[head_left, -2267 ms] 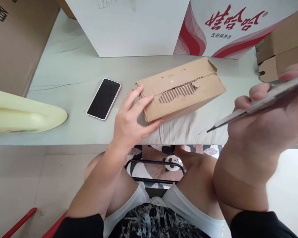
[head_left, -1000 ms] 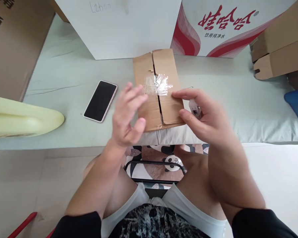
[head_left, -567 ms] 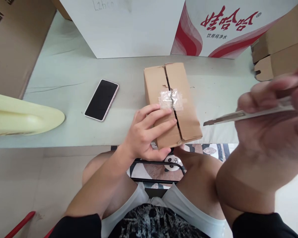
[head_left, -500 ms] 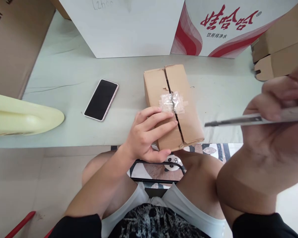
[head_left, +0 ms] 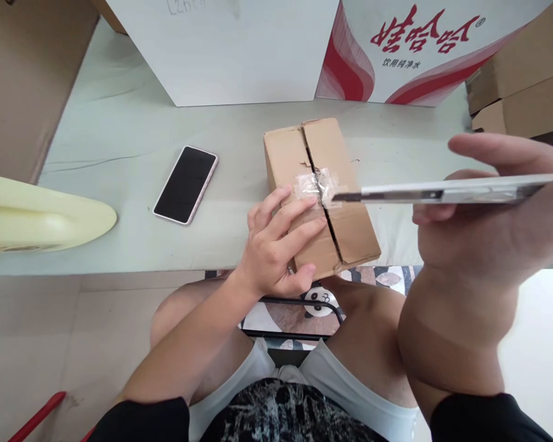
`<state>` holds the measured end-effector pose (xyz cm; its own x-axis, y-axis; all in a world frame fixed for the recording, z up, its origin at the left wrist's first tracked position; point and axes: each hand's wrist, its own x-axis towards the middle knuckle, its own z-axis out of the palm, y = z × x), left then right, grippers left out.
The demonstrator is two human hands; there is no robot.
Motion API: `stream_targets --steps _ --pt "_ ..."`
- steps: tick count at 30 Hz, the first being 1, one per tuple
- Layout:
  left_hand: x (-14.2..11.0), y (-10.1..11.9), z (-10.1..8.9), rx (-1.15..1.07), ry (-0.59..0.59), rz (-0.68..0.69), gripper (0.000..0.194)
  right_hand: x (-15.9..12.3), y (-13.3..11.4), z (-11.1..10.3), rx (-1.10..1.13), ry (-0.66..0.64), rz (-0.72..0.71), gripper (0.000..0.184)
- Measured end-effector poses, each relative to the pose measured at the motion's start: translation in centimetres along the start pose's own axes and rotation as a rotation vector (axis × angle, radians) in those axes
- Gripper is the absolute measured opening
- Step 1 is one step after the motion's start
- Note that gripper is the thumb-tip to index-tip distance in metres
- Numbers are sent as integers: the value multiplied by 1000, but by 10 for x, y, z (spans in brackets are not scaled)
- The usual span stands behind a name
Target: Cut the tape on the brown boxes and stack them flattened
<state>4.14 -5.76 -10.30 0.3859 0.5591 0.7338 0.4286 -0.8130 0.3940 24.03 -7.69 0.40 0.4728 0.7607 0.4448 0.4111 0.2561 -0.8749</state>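
Observation:
A small brown cardboard box [head_left: 354, 230] sits at the front edge of the covered table, its top flaps meeting at a narrow dark seam. Crumpled clear tape [head_left: 306, 184] bridges the seam near the middle. My left hand [head_left: 276, 242] holds the box at its near left part, fingers spread over the top and thumb at the near edge. In my right hand [head_left: 479, 227] is a slim utility knife [head_left: 470, 190] with its blade out. The blade tip appears over the tape at the seam; whether it touches cannot be made out.
A phone [head_left: 185, 184] lies face up left of the box. Behind stand a white carton [head_left: 249, 55] and a red-and-white carton [head_left: 400, 80]. An opened brown box [head_left: 529, 92] is at the right. A pale yellow object [head_left: 50, 212] juts in from the left.
The box was turned from lying crosswise, so its taped seam now faces up. My left hand regripped it. The knife has swung left from beside the box to over the tape.

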Motion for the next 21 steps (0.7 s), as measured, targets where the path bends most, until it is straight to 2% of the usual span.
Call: stream_targets --steps 2,3,5,8,10,13,15,18,21 --pt "0 -1 0 3 9 4 57 0 -1 7 79 115 32 78" --pt "0 -1 0 3 9 6 57 0 0 9 135 101 52 74" --pt "0 -2 -1 -1 1 11 58 1 4 11 252 -43 36 58" --pt "0 -2 -3 -14 -28 9 59 4 13 11 383 -166 -110 26" --pt "-1 -2 -3 -15 -43 0 60 4 16 14 437 -173 -133 21" --pt "-2 -1 -5 -8 -46 -13 59 -1 11 22 474 -189 -56 18" --pt "-2 0 -6 2 -58 -16 58 -6 5 27 432 -215 16 11" --pt "-2 1 -11 41 -100 -16 58 -12 1 32 239 -291 98 22" --pt "-2 1 -14 83 -131 -18 59 -12 4 35 29 -381 57 22"
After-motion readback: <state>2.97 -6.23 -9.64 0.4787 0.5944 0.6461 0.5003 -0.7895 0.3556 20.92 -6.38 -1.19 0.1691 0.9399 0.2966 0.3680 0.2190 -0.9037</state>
